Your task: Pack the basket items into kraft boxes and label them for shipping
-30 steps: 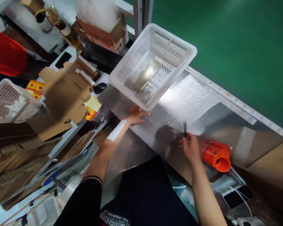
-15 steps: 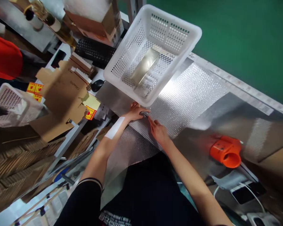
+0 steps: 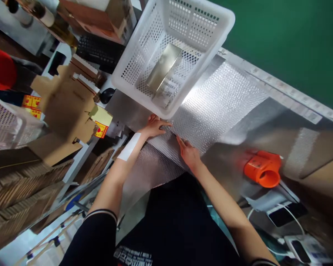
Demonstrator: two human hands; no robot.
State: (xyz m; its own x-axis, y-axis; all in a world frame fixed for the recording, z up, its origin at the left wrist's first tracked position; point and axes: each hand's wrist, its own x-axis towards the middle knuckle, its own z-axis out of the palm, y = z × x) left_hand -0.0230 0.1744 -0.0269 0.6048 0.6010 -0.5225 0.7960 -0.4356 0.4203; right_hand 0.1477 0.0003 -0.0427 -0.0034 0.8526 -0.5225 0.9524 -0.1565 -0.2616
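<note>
A sheet of bubble wrap [image 3: 211, 107] lies across the metal table, its near end hanging over the edge toward my body. My left hand [image 3: 155, 127] rests on it by the basket's near corner, thumb and fingers apart. To its right, my right hand [image 3: 189, 152] is closed in a pinch, with a thin dark-tipped tool pointing from the fingers toward my left hand; its kind is unclear. Just beyond both hands stands a white perforated basket [image 3: 138, 99]. Inside it lies a shiny pale-gold oblong box [image 3: 163, 68].
An orange tape dispenser [image 3: 262, 168] stands at the right, with a phone [image 3: 287, 214] and cables nearby. On the left are flattened cardboard [image 3: 63, 107], a keyboard [image 3: 100, 53], a mouse [image 3: 107, 95], stacked cartons [image 3: 24, 195] and another basket [image 3: 2, 122]. A person in red [image 3: 1, 68] is at far left.
My right hand has shifted slightly right, away from my left hand, widening the gap between them. The left hand stays on the bubble wrap. The whole view has also shifted a little.
</note>
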